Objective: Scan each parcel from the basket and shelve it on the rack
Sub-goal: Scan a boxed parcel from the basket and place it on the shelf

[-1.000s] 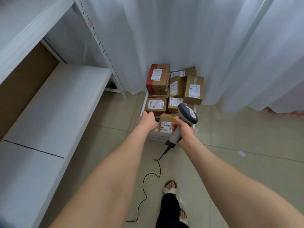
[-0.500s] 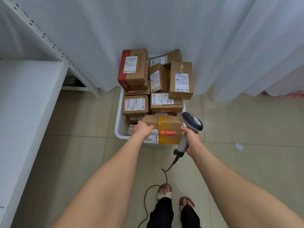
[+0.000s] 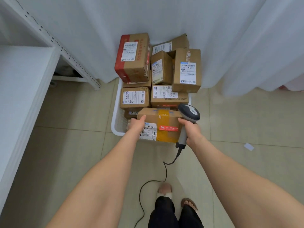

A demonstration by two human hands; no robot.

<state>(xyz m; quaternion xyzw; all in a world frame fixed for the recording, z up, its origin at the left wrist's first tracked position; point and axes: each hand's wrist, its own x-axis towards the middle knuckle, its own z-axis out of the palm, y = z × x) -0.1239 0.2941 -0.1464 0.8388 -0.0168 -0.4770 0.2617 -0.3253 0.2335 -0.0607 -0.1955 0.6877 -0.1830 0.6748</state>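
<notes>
parcels [image 3: 134, 98] fill basket [image 3: 115, 129]; left hand [image 3: 137, 125] grips front parcel [image 3: 166, 120], right hand [image 3: 192, 131] grips scanner [image 3: 189, 111].

Yellow-taped parcel [image 3: 162, 122] held level over near rim of white basket [image 3: 115, 127], scanner [image 3: 189, 112] at its 3 o'clock — other parcels [image 3: 187, 71] stacked at 12, rack [image 3: 21, 79] at 9.

The brown cardboard parcel [image 3: 152, 115] bears yellow tape, a red strip and a white label. White basket [image 3: 115, 129]; grey-and-black scanner [image 3: 189, 112]; red-edged box [image 3: 139, 66] at upper centre; beige floor tiles [image 3: 74, 137].
</notes>
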